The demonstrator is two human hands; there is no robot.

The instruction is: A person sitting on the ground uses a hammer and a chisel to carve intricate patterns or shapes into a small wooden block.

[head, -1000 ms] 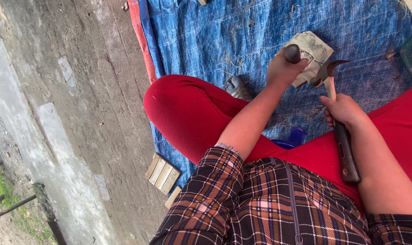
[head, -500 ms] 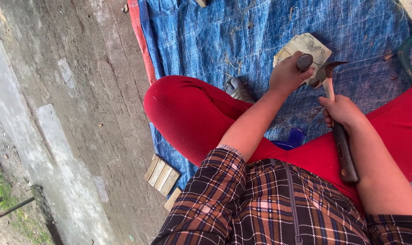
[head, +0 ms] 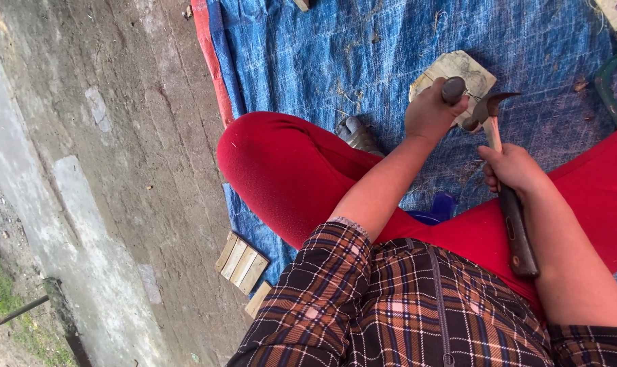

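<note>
Hammer (head: 502, 177) gripped by right hand (head: 512, 168), its head beside the dark round piece (head: 454, 89) clasped in left hand (head: 430, 112) over a pale slab (head: 458, 68).

left hand (head: 430, 112) | edged right, closer to hammer (head: 502, 170) head | dark piece (head: 454, 89) possibly raised slightly

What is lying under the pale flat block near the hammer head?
The pale flat block lies on the blue tarp. The left hand, gripping a dark round object, covers its near edge, so anything beneath the block is hidden.
</note>
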